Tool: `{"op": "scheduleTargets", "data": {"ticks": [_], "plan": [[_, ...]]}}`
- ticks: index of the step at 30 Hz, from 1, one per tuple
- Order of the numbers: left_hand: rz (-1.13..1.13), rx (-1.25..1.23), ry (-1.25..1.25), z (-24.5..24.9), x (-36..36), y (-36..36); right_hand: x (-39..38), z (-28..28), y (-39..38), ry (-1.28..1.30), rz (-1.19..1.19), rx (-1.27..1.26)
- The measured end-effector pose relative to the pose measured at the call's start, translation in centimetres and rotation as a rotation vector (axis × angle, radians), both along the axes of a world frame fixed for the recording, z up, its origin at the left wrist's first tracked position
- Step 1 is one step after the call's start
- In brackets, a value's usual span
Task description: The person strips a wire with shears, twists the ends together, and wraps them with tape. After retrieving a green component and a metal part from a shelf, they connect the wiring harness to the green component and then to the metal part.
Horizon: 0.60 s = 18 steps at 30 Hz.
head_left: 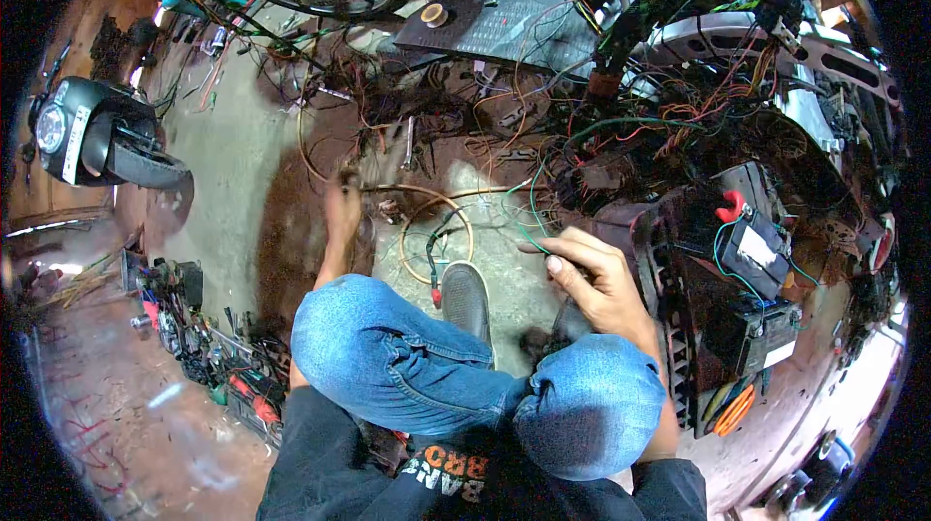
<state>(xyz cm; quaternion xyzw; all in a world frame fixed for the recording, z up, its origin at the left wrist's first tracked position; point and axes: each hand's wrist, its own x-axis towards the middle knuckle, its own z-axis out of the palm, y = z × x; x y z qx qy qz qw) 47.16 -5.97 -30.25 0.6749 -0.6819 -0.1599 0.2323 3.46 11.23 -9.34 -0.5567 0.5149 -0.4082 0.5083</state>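
My right hand (599,281) is held above my right knee, with thumb and forefinger pinched on a thin green wire (529,230). The wire runs up toward the tangle of wiring. Out past my left knee, my left hand (343,221) is smeared by motion, and a small dark shape shows at its fingertips; I cannot make out whether it is held. Between the hands, a tan cable (469,242) lies looped on the floor. A short black lead (432,254) with a red end crosses the loop beside my shoe (466,303).
Batteries (763,252) stand at the right beside a toothed black rack (669,327). A wrench (409,141) lies ahead among loose wires. A textured metal plate (533,22) is at the back. To the left are a scooter's front (116,138) and piled tools (233,356).
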Motion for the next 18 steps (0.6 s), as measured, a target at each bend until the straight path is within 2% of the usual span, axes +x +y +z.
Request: {"op": "scheduleTargets", "data": {"ticks": [1,3,6,8,13,14,16,18], "plan": [[0.110,-0.028,0.246,0.8,0.1,0.1,-0.2,-0.3,0.0,0.045,0.004,-0.068],[0.333,-0.086,0.732,2.7,1.0,0.2,-0.4,0.0,0.2,0.030,-0.016,-0.009],[0.412,-0.049,0.910,5.9,4.1,1.8,-0.9,0.7,0.0,0.001,0.031,0.043],[0.404,-0.056,0.786,7.1,5.1,3.0,-1.1,0.6,-0.1,0.019,0.080,0.082],[0.433,-0.016,0.343,-0.5,16.6,5.8,-0.5,1.8,-0.3,-0.032,0.058,0.293],[0.730,-0.004,-0.097,-7.1,21.3,5.2,-0.4,1.1,-0.1,-0.060,0.053,0.284],[0.570,-0.308,-0.624,-7.8,20.2,6.0,-0.6,0.8,0.0,-0.097,0.061,0.282],[0.475,-0.632,-0.311,-0.2,6.5,5.8,-0.7,0.8,-0.1,-0.080,0.037,0.306]]}}
